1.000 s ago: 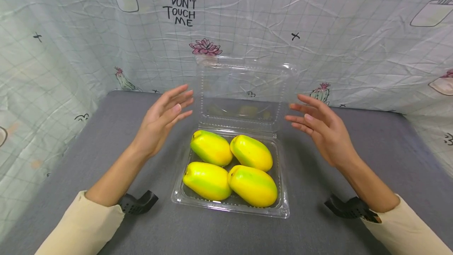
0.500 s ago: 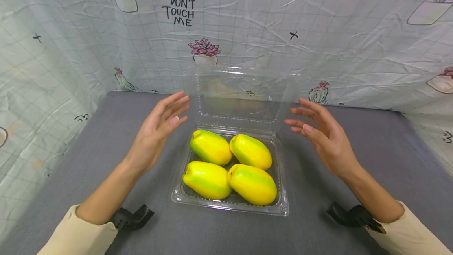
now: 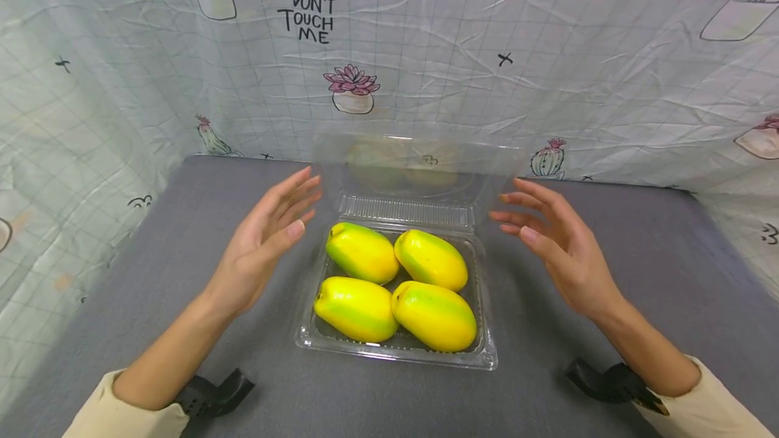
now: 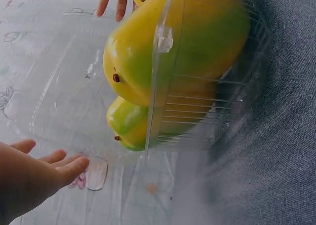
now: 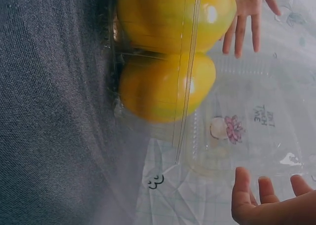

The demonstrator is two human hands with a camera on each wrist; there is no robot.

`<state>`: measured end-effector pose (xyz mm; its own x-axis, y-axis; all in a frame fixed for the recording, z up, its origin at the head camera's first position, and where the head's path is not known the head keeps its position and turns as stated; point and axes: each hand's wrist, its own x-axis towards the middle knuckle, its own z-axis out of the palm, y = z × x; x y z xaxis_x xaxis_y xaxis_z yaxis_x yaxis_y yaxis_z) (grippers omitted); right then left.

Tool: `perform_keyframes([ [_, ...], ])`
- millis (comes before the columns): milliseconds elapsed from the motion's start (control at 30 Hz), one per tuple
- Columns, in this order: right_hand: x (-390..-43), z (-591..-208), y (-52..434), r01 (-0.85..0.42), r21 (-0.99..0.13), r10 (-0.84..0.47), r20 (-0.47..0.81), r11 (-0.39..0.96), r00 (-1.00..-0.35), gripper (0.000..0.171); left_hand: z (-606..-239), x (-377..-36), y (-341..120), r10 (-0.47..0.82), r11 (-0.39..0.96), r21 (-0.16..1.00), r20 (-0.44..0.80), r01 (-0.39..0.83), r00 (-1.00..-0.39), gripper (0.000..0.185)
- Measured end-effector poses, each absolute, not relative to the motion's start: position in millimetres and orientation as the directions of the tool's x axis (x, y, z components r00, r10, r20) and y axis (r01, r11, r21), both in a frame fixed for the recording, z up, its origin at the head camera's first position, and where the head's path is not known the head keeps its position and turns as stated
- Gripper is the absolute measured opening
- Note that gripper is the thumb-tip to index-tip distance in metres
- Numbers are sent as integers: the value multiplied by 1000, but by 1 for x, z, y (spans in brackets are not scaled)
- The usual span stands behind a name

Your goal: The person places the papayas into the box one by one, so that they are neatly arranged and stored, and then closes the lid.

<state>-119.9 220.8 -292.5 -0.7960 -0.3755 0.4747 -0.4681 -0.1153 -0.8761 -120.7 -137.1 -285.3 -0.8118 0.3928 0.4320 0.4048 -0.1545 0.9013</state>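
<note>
A makeshift recording booth: printed cloth backdrop (image 3: 548,53) (creased) around a grey table (image 3: 639,255).

Glossy clear plastic container (image 3: 487,357) holds smooth, shiny mangoes (image 3: 435,316) on matt grey cloth (image 3: 608,235); wrinkled sheet backdrop (image 3: 548,53).

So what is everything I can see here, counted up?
mangoes: four, yellow with green, two rows of two in the box
box: one, clear plastic, on the table, middle
lid: one, clear, hinged at the box's far edge, open and tilted back
table: one, grey cloth
backdrop: one, pale green grid with potted plants and "DON'T TOUCH ME", behind and at the sides
wrist mounts: two, black, under each forearm
sleeves: two, cream
left hand: open, left of the lid
right hand: open, right of the lid
</note>
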Motion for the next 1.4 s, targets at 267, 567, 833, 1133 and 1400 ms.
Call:
perform_keyframes([
  [267, -112, -294, 223, -486, -868, -396, 482, -98, -782, 49, -283, -116, -137, 400, -156, 903, 429, 401, -810, 53],
  [567, -104, -296, 223, -519, -853, -402, 497, -60, -769, 50, -282, -108, -138, 427, -142, 906, 419, 398, -802, 57],
  [833, -94, -298, 224, -533, -846, -405, 500, -38, -765, 49, -287, -102, -142, 442, -103, 890, 442, 445, -781, 61],
  [1133, -84, -303, 226, -559, -828, -412, 525, -43, -745, 49, -297, -92, -145, 471, -115, 878, 460, 465, -753, 65],
  [1400, -68, -299, 225, -564, -826, -461, 497, 8, -735, 53, -304, -84, -149, 475, -146, 845, 516, 515, -712, 65],
])
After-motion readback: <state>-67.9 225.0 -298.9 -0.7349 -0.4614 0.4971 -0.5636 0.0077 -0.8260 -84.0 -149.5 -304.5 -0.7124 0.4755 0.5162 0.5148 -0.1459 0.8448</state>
